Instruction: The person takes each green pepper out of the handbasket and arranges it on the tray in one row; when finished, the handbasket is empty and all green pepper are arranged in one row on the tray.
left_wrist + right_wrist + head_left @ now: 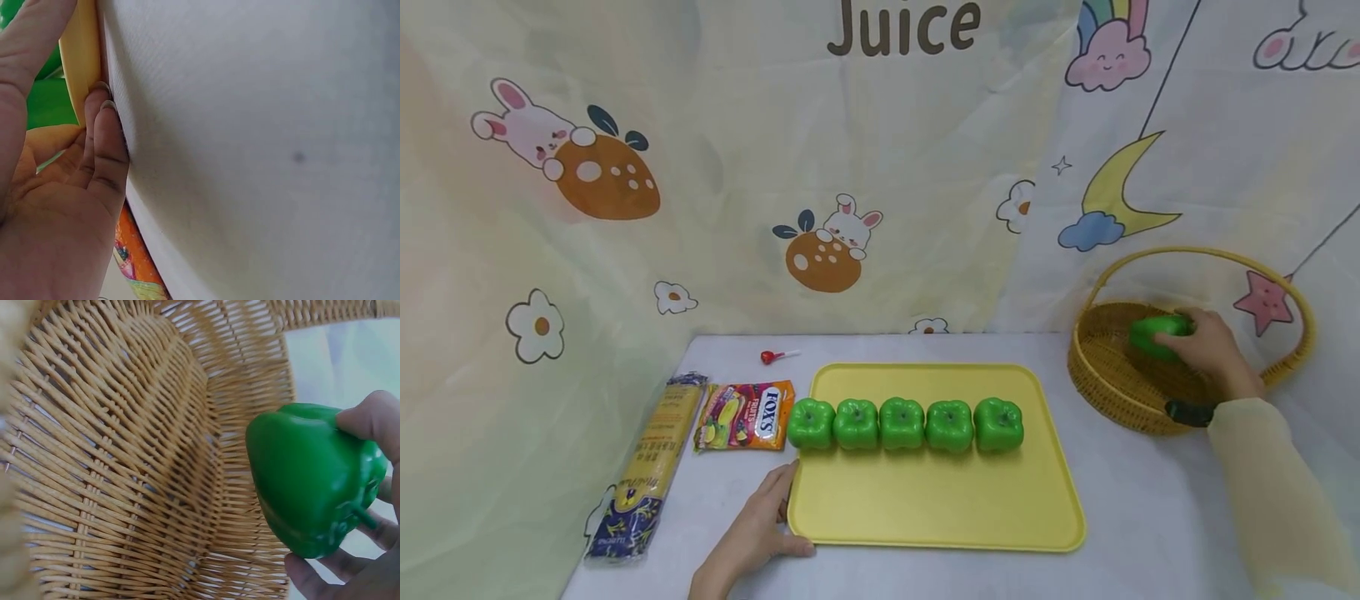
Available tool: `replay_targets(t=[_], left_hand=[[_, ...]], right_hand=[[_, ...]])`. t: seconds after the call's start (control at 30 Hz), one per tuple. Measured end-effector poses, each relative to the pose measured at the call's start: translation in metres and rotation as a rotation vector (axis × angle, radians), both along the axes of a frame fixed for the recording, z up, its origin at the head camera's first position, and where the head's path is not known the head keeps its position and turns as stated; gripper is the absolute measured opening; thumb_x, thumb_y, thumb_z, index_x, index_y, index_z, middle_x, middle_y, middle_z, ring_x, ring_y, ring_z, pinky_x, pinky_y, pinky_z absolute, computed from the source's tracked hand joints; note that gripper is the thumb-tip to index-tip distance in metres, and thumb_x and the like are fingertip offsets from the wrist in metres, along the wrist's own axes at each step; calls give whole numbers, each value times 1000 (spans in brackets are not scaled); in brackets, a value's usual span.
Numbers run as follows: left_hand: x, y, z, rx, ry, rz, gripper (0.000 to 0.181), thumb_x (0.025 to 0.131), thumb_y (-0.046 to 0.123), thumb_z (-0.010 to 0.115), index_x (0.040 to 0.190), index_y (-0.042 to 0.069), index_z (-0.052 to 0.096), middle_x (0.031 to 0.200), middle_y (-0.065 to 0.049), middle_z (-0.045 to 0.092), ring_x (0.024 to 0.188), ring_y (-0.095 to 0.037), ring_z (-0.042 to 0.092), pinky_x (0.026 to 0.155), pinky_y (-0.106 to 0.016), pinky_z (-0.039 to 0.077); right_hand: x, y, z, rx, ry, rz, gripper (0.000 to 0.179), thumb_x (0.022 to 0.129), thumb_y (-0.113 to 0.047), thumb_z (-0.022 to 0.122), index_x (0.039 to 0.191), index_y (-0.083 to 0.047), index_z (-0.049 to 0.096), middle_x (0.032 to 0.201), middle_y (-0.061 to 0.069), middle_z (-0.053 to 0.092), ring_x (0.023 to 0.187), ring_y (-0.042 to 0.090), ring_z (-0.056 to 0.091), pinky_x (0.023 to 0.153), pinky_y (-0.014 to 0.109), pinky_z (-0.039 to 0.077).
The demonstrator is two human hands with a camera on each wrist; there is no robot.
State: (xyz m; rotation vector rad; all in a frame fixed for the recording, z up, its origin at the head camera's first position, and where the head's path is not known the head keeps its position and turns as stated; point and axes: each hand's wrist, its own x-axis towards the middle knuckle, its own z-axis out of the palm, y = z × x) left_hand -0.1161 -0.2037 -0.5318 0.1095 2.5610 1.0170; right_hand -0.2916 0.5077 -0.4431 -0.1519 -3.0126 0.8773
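My right hand (1213, 352) grips a glossy green bell pepper (309, 478) inside the wicker basket (1093, 387), near its upper wall. The pepper's stem faces toward the palm in the right wrist view. On the left, my left hand (756, 521) holds the front left corner of the yellow tray (932, 508), its fingers against the side and the thumb at the front edge. Several green bell peppers (902, 423) stand side by side in a row across the tray, stems up. The leftmost one overlaps the tray's left rim.
Left of the tray lie a FOX'S candy bag (745, 415), a long pasta packet (647, 467) and a red lollipop (767, 357). The basket's tall handle (1195, 250) arches over it. A printed cloth (925, 167) hangs behind the white table (1150, 500).
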Motion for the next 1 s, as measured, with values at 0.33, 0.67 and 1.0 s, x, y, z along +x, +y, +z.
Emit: replay_targets(t=[0.33, 0.67, 1.0], left_hand=[[1, -1, 0, -10, 25, 12, 131, 53, 56, 92, 160, 19, 26, 159, -7, 38, 112, -16, 53, 98, -41, 51], [0, -1, -1, -21, 34, 26, 134, 49, 56, 92, 160, 20, 26, 159, -6, 39, 106, -12, 53, 90, -35, 51], [0, 1, -1, -19, 31, 36, 133, 50, 53, 93, 160, 19, 27, 159, -6, 39, 106, -13, 53, 91, -36, 51]], right_hand=[[24, -28, 24, -42, 29, -24, 96, 98, -54, 53, 158, 6, 7, 154, 43, 21, 129, 58, 31, 95, 73, 34], [48, -59, 40, 30, 114, 44, 84, 96, -49, 62, 158, -6, 26, 145, 35, 37, 115, 51, 42, 82, 64, 40], [67, -102, 45, 47, 234, 193, 68, 90, -32, 75, 145, -3, 47, 135, 28, 49, 103, 38, 47, 70, 31, 40]])
